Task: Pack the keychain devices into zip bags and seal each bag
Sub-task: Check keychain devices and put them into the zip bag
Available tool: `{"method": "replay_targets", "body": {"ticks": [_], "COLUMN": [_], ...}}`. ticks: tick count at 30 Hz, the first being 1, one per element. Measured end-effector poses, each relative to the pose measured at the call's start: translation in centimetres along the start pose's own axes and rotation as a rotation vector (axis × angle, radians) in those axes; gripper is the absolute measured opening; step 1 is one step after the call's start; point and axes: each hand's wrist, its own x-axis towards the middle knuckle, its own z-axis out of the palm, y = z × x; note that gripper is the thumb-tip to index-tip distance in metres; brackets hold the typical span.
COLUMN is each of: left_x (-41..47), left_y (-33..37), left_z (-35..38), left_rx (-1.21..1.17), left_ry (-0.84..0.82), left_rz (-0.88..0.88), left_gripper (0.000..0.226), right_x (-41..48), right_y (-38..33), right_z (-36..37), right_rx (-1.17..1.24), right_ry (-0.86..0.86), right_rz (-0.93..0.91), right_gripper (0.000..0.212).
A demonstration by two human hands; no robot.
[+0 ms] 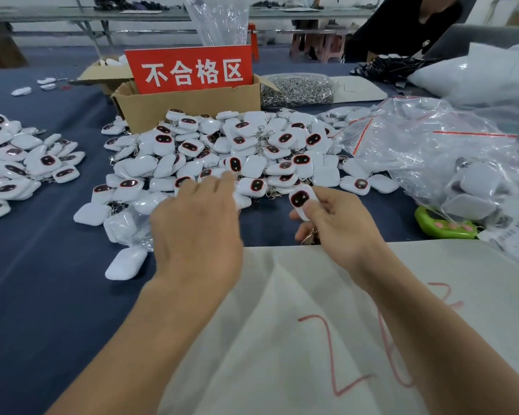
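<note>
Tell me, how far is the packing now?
Done: a few bagged devices lie at the right. In hand: the right hand pinches one keychain device; the left hand hovers open over the central pile. Left: that pile and another pile at the left.

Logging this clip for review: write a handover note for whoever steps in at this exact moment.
Left hand: open, spread over the central pile of keychain devices, holding nothing.
Right hand: pinches one keychain device; no bag in hand.
Zip bags: heaped at right; some hold devices, seals unclear.
Left to do: bag and seal the held device, then the central pile and the left pile.
</note>
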Motion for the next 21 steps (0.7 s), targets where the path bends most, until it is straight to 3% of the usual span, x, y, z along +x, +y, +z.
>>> {"method": "replay_targets", "body": {"ticks": [2,5,8,13,15,19,21], "left_x": [0.1,0.2,-0.1,-1.6,-1.9,-1.8,-1.7], "left_y": [-1.1,-1.6,-0.6,2.2,2.9,3.0,2.6], "left_z": [-0.1,-0.1,0.5,1.0,1.1,1.3,1.3], "left_rx": [0.017,-0.187,-0.422,-0.615,-0.68,-0.731,-0.736], "left_ry": [-0.171,-0.111,0.06,0.187,0.228,0.237,0.24], "left_rz": [-0.17,-0.297,-0.287,-0.12,-0.058,-0.063,-0.102], "left_gripper": [0.046,0.031,0.031,0.031,0.031,0.032,0.028], "right_x": [0.1,-0.2,-0.8,-1.5,-1.8,-2.1,-2.1], "right_y": [-0.3,-1.0,-1.4,-1.1,-1.3,-2.4,-2.5], "right_z": [0.2,0.1,0.6,2.1,2.3,1.9,1.7], "right_rx": [0.098,0.212,0.318,0.072,0.104,0.549,0.46], "right_ry": [0.083,0.132,0.027,-0.009,-0.041,-0.317,-0.196], "right_rz": [0.005,-0.023,-0.05,-0.142,-0.114,-0.029,-0.086], "right_gripper": [0.025,0.017,0.007,0.004,0.015,0.04,0.047]}}
